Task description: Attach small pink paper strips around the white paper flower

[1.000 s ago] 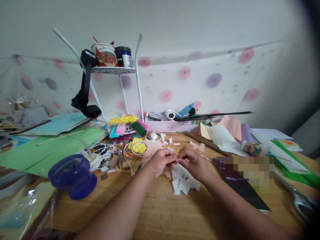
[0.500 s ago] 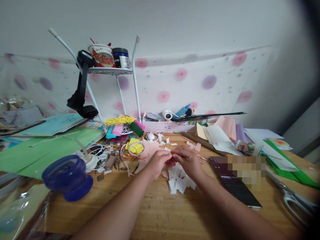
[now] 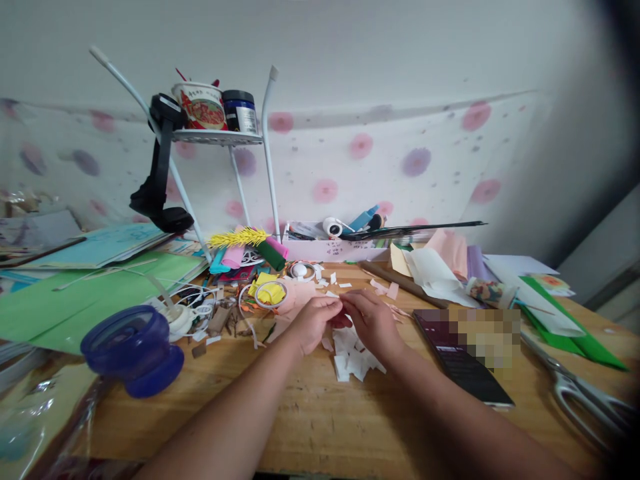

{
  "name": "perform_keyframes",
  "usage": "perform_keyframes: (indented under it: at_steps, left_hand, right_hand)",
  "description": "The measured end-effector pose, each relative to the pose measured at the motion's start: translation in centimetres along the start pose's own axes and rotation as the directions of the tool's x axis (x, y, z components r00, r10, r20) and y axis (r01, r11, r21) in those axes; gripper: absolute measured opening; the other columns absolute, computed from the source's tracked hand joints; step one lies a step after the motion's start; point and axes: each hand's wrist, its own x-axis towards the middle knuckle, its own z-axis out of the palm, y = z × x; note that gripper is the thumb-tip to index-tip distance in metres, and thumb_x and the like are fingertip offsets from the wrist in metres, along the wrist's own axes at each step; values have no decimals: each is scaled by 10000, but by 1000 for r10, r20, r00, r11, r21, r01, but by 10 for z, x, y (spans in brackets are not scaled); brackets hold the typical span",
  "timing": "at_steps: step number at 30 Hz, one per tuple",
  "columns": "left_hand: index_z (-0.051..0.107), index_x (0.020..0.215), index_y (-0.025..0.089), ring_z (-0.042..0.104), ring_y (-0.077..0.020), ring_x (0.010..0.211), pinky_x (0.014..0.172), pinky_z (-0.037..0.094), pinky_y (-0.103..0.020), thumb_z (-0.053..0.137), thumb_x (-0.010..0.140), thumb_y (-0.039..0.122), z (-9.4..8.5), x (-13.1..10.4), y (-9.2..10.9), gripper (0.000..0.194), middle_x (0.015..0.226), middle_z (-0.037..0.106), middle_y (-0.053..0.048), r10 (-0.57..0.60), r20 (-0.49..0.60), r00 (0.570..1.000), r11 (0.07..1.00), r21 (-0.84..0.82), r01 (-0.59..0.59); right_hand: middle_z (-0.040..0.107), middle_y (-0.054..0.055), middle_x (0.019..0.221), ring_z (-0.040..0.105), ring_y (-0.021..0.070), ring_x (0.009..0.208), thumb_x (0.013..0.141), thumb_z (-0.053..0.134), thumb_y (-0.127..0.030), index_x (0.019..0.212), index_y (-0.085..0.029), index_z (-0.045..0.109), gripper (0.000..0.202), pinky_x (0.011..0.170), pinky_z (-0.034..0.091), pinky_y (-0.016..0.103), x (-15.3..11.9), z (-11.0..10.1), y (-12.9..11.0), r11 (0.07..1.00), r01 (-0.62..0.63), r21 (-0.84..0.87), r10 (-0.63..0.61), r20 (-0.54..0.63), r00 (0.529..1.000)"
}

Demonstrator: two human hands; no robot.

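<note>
My left hand (image 3: 317, 323) and my right hand (image 3: 371, 323) meet fingertip to fingertip over the middle of the wooden table (image 3: 305, 420). Both are closed in a pinch. Whatever lies between the fingers is too small or hidden to name. Below and just right of them is a loose pile of white paper pieces (image 3: 353, 357). Behind the left hand lies a sheet of pale pink paper (image 3: 299, 293), partly covered by a white ring (image 3: 271, 293) with yellow paper in it. Small pink scraps (image 3: 385, 289) are scattered beyond the right hand.
A dark phone (image 3: 460, 360) and large scissors (image 3: 575, 387) lie on the right. On the left stands a blue plastic dispenser (image 3: 135, 350) beside green paper (image 3: 90, 293). Behind are a white rack (image 3: 217, 137), a pen box (image 3: 335, 251) and rolled crepe paper (image 3: 450, 253).
The view has shifted slightly, so things sit a little higher and further left. My hands stay pinched together in nearly the same place over the paper pieces.
</note>
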Motion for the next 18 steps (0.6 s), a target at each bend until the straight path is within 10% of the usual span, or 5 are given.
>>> perform_keyframes:
  at_steps: [5,10,18]
  left_hand:
    - [616,800,107,533,-122,595,601,397,-253,503,706,408,-23,4,12,335,743,620,-78,71,-144,987,917,398,-8]
    - [608,730,165,536,-141,649,590,375,-240,443,723,337,-66,8,20,238,702,622,-28,457,-471,754,575,804,154]
    - [609,774,207,526,-135,724,620,354,-233,466,705,207,-75,8,11,158,818,607,-25,415,-331,847,93,942,323]
  right_hand:
    - [558,28,651,508,132,634,794,422,-257,699,-175,544,174,581,379,245,2,-2,3,989,-123,-77,122,-10,992]
    - [476,0,537,435,107,525,790,419,-333,572,-171,451,274,503,302,227,3,-3,13,972,-183,-145,172,-83,981]
    - [422,-13,493,387,95,489,788,421,-358,508,-178,383,336,476,279,224,1,0,15,980,-180,-84,176,-59,983]
